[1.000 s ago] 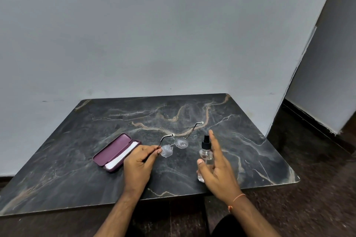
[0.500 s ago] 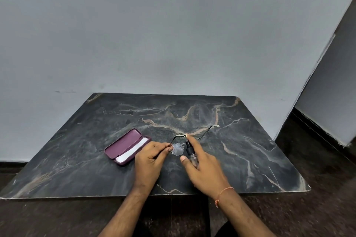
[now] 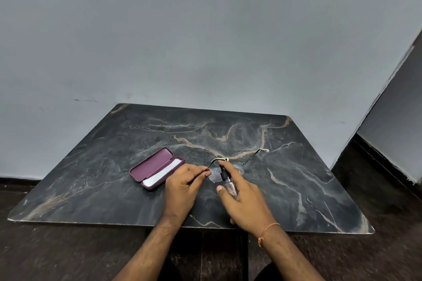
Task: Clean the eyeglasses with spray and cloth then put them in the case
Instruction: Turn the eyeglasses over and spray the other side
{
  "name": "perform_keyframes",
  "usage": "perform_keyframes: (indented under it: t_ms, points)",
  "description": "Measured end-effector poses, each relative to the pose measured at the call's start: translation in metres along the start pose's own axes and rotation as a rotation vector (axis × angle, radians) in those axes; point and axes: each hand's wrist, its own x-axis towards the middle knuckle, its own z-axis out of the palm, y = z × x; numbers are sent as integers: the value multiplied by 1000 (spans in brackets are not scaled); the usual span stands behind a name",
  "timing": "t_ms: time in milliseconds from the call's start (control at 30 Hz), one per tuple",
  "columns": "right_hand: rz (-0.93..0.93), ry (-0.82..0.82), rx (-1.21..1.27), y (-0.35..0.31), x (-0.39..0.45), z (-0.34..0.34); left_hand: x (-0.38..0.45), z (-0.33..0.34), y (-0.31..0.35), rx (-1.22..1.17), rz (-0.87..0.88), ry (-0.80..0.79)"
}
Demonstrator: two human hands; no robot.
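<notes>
Clear lens of eyeglasses (image 3: 215, 174) speckled with droplets, arms unfolded.

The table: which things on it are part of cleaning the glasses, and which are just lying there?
In use:
- eyeglasses, pinched by the left hand
- spray bottle, gripped by the right hand
- open maroon case, white cloth inside

Just there:
- marble table itself
- thread bracelet on the right wrist

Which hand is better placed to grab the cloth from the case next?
Probably the left hand: it is right beside the open case holding the cloth, pinching only the glasses. The right hand is farther away, gripping the spray bottle.
</notes>
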Motion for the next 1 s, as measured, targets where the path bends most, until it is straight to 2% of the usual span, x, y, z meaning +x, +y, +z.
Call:
perform_keyframes:
  t_ms: [167,467,633,800,1000]
  points:
    - [-38,32,-9,0,1,4,0,0,1,-11,1,8]
    - [26,-79,111,3,1,5,0,0,2,3,3,8]
    - [35,-54,131,2,2,5,0,0,2,6,-4,6]
    - [108,-85,293,6,5,9,0,0,1,2,-9,9]
    - [224,-85,659,19,8,5,0,1,-2,4,-2,15]
